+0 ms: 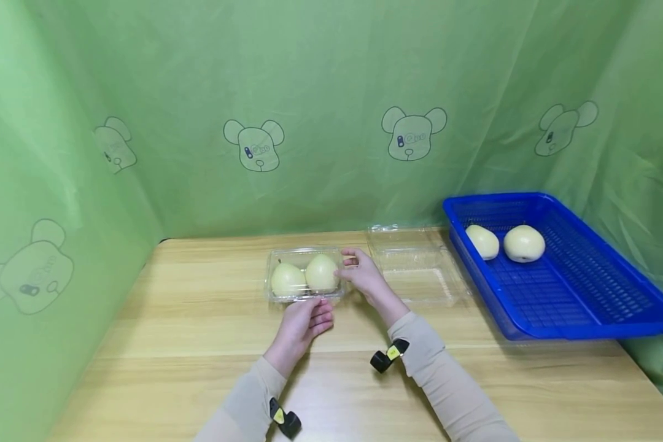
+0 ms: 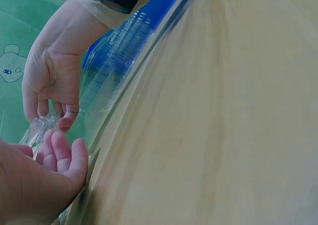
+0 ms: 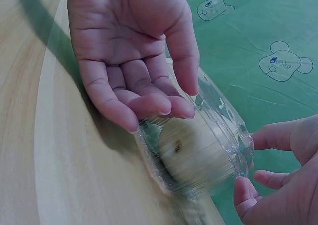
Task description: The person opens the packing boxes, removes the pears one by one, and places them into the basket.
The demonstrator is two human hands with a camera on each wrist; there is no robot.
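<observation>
Two pale yellow pears (image 1: 288, 280) lie side by side under the lid of a clear plastic clamshell box (image 1: 304, 250) in the head view. My left hand (image 1: 304, 325) pinches the box's front rim between thumb and index finger, the other fingers loosely bent below. At the right end, my right hand (image 1: 369, 279) grips the box with curved fingers, thumb on the lid. The right wrist view shows a pear (image 3: 191, 148) through the plastic, between the right hand (image 3: 134, 61) and the left hand (image 3: 288, 170). My right fingers partly cover that end of the lid.
Right of the hands, a second clear clamshell box (image 1: 420, 284) lies with its lid folded back. Beside it stands a blue plastic basket (image 1: 503, 307) holding two more pears (image 1: 523, 243). Green curtains (image 1: 331, 196) hang behind the wooden table (image 1: 199, 331) and along both sides.
</observation>
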